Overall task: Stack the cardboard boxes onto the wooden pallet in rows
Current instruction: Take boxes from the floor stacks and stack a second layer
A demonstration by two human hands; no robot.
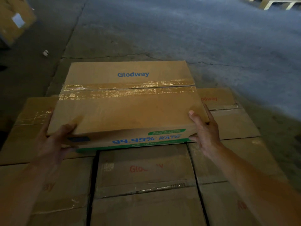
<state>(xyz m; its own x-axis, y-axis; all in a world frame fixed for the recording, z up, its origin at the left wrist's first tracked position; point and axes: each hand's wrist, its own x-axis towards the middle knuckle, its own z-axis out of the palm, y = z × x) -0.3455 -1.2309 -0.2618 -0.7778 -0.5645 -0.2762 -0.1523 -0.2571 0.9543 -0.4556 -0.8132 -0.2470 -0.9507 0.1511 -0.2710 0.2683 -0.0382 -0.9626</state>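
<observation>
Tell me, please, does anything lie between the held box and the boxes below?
Nothing visible: the left hand and right hand hold the Glodway box over the stacked boxes, though directly beneath it is hidden.

i see the top box (127,110) in tan-brown cardboard with blue "glodway" lettering, a shiny yellowish tape strip (127,89) across its lid, and blue "99.99% rate" print over green trim (135,145) on its near side. the lower boxes (145,176) are the same brown, lettered in red. the floor (179,30) reads blue-grey with dark cracks. a far box (9,25) carries a white label; the pallet (276,2) is pale wood.
</observation>
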